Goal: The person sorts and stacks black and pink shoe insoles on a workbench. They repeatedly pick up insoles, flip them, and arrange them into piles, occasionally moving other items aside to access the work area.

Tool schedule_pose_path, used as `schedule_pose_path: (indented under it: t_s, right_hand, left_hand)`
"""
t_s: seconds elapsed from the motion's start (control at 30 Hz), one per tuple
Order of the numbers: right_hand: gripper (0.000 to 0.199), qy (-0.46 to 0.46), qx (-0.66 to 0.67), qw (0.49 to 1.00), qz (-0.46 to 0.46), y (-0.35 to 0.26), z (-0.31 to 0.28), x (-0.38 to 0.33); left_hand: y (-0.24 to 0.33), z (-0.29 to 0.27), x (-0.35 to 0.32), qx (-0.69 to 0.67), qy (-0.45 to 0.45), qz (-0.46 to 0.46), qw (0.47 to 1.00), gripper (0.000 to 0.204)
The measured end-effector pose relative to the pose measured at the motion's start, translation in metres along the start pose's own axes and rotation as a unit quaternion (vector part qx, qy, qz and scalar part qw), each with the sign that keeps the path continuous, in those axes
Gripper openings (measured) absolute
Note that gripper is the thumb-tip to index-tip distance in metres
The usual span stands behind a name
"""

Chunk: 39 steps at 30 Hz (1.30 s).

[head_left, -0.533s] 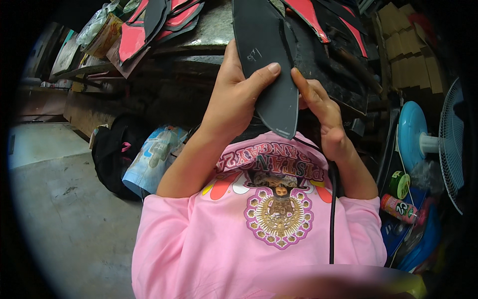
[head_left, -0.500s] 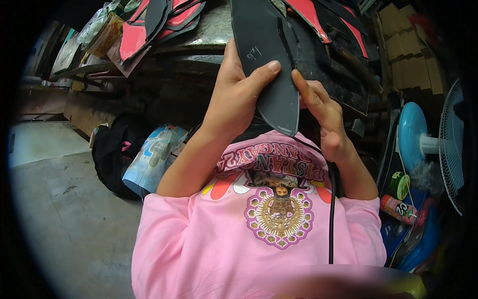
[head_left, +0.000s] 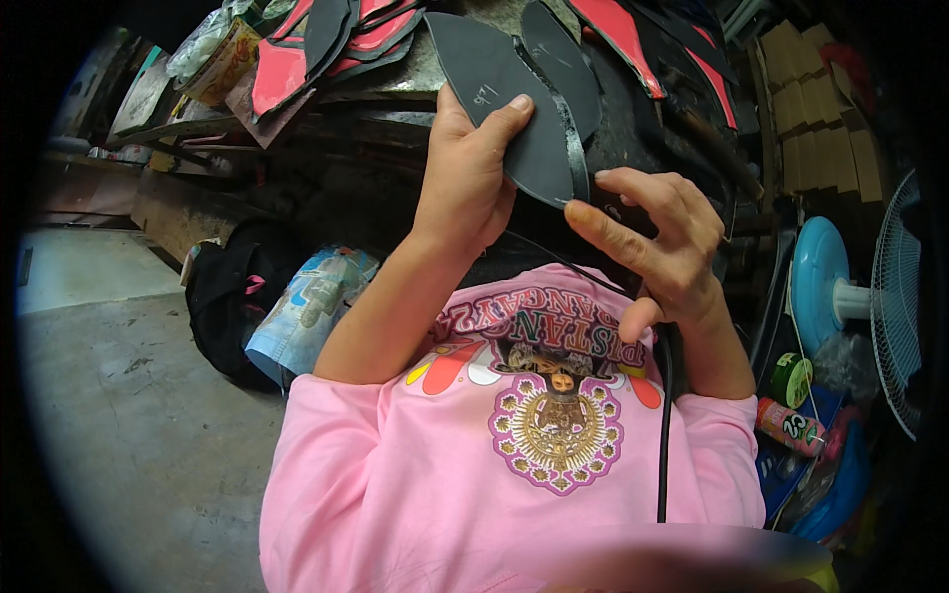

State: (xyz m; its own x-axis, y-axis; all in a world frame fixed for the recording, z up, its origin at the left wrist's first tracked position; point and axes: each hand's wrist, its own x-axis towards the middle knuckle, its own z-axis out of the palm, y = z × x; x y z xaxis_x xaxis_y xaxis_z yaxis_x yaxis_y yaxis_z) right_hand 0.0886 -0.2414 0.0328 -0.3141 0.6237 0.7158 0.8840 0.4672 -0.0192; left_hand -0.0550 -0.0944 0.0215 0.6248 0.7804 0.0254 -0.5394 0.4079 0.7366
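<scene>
My left hand [head_left: 465,183] grips a flat black sole-shaped piece [head_left: 514,119] by its near end, thumb pressed on top. A second black sole piece [head_left: 563,69] and a thin black strap [head_left: 573,148] lie against its right side. My right hand [head_left: 657,247] is at the lower right tip of the sole, forefinger stretched toward the strap's end, other fingers curled; whether it pinches the strap is hidden. Both forearms rise out of a pink printed shirt [head_left: 514,465].
Red and black sole cutouts [head_left: 326,49] are piled on a dark workbench edge [head_left: 415,79] ahead. A black bag [head_left: 237,296] and a printed sack [head_left: 306,306] sit on the concrete floor at left. A blue fan [head_left: 840,296], cardboard stacks [head_left: 801,109] and small bottles are at right.
My right hand has slid down from the sole's right edge to its lower tip, with the fingers now spread. The left hand keeps its grip on the sole.
</scene>
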Motion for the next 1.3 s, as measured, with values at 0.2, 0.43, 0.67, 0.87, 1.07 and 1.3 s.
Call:
schedule_pose_path:
  t_s: [0.2, 0.43, 0.67, 0.87, 1.07, 1.3]
  right_hand:
    - [0.083, 0.101, 0.05, 0.991, 0.076, 0.006, -0.004, 0.005]
    - [0.061, 0.009, -0.075, 0.997, 0.006, 0.024, 0.007, 0.003]
    - [0.04, 0.028, -0.125, 0.979, 0.157, 0.088, -0.017, -0.008]
    - [0.078, 0.096, 0.234, 0.874, 0.415, 0.137, -0.039, -0.012]
    - [0.104, 0.118, 0.341, 0.789, 0.498, 0.178, -0.033, 0.009]
    - [0.098, 0.057, 0.421, 0.769, 0.478, 0.221, -0.037, 0.022]
  left_hand:
    - [-0.001, 0.005, -0.002, 0.024, 0.004, 0.041, 0.999, 0.036]
    - [0.018, 0.0, 0.01, 0.083, -0.003, 0.074, 0.994, 0.041]
    - [0.053, -0.009, 0.029, 0.185, -0.052, 0.0, 0.981, 0.053]
    - [0.036, 0.019, 0.06, 0.259, -0.121, -0.073, 0.955, 0.061]
    - [-0.01, 0.061, 0.106, 0.264, -0.216, -0.132, 0.931, 0.054]
    - [-0.036, 0.068, 0.137, 0.323, -0.259, -0.138, 0.9, 0.055]
